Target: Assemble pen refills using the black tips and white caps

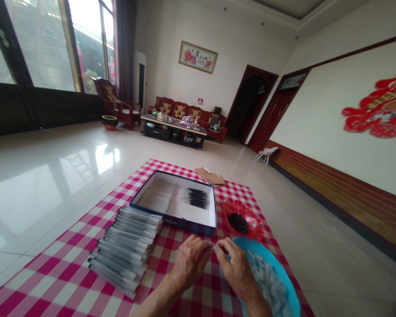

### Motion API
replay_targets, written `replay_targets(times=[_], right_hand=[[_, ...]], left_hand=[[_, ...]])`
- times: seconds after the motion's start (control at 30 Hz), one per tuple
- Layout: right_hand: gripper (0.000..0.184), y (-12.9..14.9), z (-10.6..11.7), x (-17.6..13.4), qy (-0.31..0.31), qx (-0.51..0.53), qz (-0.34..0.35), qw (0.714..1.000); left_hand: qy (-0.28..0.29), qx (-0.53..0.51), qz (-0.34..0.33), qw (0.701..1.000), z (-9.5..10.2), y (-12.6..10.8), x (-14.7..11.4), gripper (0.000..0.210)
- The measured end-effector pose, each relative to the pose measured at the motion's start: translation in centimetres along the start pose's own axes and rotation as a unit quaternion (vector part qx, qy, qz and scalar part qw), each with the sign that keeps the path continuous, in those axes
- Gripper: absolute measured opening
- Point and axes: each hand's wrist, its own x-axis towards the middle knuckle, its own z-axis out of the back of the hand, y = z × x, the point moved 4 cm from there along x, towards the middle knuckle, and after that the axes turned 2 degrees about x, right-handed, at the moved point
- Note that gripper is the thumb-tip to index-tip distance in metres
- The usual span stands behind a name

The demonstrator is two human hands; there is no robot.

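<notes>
My left hand (192, 259) is closed around a slim pen, mostly hidden by the fingers; a thin pale end shows left of the knuckles. Close beside it, my right hand (232, 264) pinches at the other end, over the rim of a blue bowl (292, 281). What small part its fingertips hold is hidden. Whitish translucent pen caps (269, 277) fill that bowl. A red flower-shaped dish (254, 222) beyond it contains small black pieces (237, 223). Left of my hands lies a stack of capped pens (127, 246).
A shallow blue-edged box (188, 226) holds clear tubes (156, 193) and black-ended refills (198, 198). Flattened cardboard (211, 177) lies behind it on the checked tablecloth (69, 264). Farther off stand a coffee table (173, 125), wooden seats and a small stool (266, 153).
</notes>
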Motion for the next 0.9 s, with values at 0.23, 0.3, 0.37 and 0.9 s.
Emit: replay_targets(times=[0.23, 0.3, 0.37, 0.9], right_hand=[[0.035, -0.1, -1.3, 0.0, -0.054, -0.061, 0.017, 0.997], [0.037, 0.1, -1.5, 0.0, -0.073, -0.063, 0.001, 0.995], [0.038, 0.2, -1.4, 0.0, -0.081, -0.052, -0.020, 0.995], [0.031, 0.0, -1.3, 0.0, -0.029, -0.065, 0.024, 0.997]], left_hand=[[0.001, 0.015, -0.017, 1.000, 0.2, -0.8, 0.1, 0.022], [-0.013, 0.017, -0.016, 1.000, 0.2, -0.9, 0.1, 0.022], [-0.024, 0.014, -0.014, 1.000, 0.3, -0.8, 0.1, 0.021], [-0.008, 0.011, -0.011, 1.000, 0.2, -0.3, 0.0, 0.019]])
